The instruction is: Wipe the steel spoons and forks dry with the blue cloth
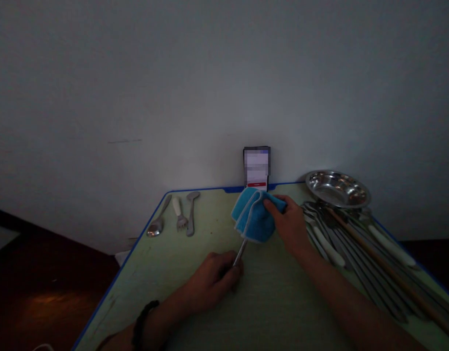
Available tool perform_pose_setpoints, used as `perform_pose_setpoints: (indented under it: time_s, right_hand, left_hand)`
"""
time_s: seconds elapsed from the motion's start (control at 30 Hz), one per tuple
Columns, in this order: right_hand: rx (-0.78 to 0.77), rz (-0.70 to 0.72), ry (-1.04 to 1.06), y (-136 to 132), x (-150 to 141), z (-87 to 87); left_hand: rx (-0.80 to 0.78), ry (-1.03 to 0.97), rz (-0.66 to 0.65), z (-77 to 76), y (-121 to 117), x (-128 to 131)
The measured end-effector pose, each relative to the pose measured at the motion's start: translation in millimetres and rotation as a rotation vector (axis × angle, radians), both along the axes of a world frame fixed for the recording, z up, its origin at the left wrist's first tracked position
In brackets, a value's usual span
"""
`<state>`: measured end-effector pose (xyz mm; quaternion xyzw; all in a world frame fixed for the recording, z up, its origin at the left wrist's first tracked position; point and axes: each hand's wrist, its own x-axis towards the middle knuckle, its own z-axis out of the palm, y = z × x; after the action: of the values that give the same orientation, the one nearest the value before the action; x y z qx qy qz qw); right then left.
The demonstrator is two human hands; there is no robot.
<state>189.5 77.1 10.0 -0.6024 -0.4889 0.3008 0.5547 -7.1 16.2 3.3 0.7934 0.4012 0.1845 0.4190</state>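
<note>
My left hand (pixel 220 277) is closed around the lower end of a thin metal utensil handle (pixel 239 253), held at a slant above the middle of the table. The utensil's upper end is hidden in a folded blue cloth (pixel 255 217) with pale edging, so its kind cannot be told. My right hand (pixel 290 222) pinches that cloth between thumb and fingers, wrapped about the utensil's top. At the table's left lie a spoon (pixel 156 226), a short fork (pixel 180 219) with a white handle, and another spoon-like utensil (pixel 191 214), apart from both hands.
On the right, a heap of long utensils (pixel 351 253) lies beside my right forearm, one with a wooden handle. A shiny metal bowl (pixel 337 189) stands behind it. A phone (pixel 256 168) leans on the wall at the back edge of the blue-rimmed green table (pixel 144 282).
</note>
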Motion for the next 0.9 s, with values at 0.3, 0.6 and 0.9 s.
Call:
perform_pose_setpoints:
  time_s: [0.3, 0.6, 0.9]
  right_hand:
    - [-0.015, -0.059, 0.088, -2.5, -3.7, -21.0]
    - [0.014, -0.189, 0.193, 8.2, 8.1, -32.1]
    - [0.027, 0.09, -0.026, 6.2, 2.8, -29.7]
  left_hand:
    - [0.1, -0.018, 0.296, -1.2, 21.4, 26.5]
    - [0.254, -0.049, 0.563, -2.3, 54.2, 14.6]
    - [0.218, -0.053, 0.486, -8.1, 47.0, 22.3]
